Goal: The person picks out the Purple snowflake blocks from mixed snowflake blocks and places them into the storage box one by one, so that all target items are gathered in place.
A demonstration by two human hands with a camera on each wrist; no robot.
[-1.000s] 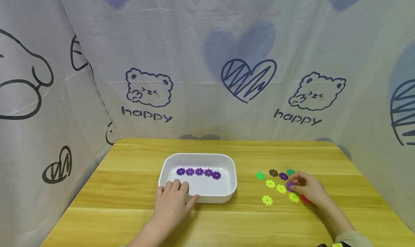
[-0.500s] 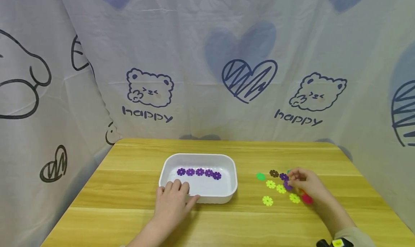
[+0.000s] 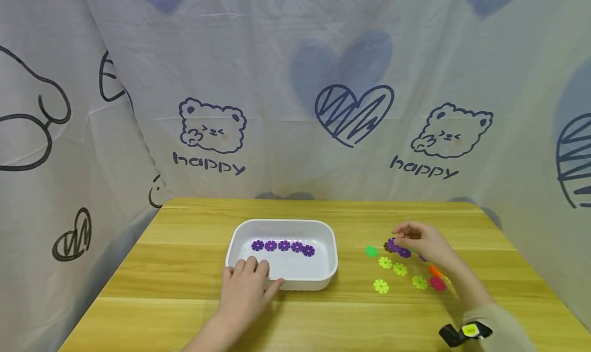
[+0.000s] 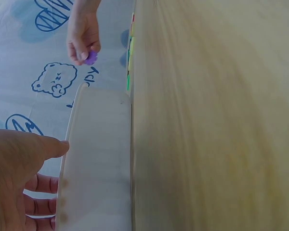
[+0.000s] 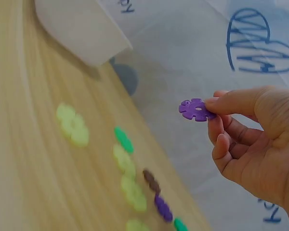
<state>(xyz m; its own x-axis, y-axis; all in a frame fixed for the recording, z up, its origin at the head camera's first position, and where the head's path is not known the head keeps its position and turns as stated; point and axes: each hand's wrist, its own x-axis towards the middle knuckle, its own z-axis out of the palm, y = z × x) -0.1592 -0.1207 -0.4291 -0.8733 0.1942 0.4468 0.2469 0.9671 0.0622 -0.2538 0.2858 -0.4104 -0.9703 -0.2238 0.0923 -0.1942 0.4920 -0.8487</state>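
The thin purple flower-shaped disc of plastic-looking material (image 5: 190,111) is in the right hand (image 5: 260,139), pinched at its edge by thumb and forefinger, the other fingers loosely bent; it is raised above the pale wooden table (image 5: 38,159). I judge it very light, rather stiff and not fragile, but smooth, so it may slip; the notched edge seems the best place to hold. The left hand (image 3: 243,285) hooks its fingers over the rim of the white rectangular plastic tray (image 3: 304,285), thumb against this rim; its fingertips I cannot see in the left wrist view. Only the head view shows the five purple notched discs (image 3: 283,245) inside the tray; there the held disc overlaps the brown notched disc (image 5: 151,180), while the right wrist view shows them well apart.
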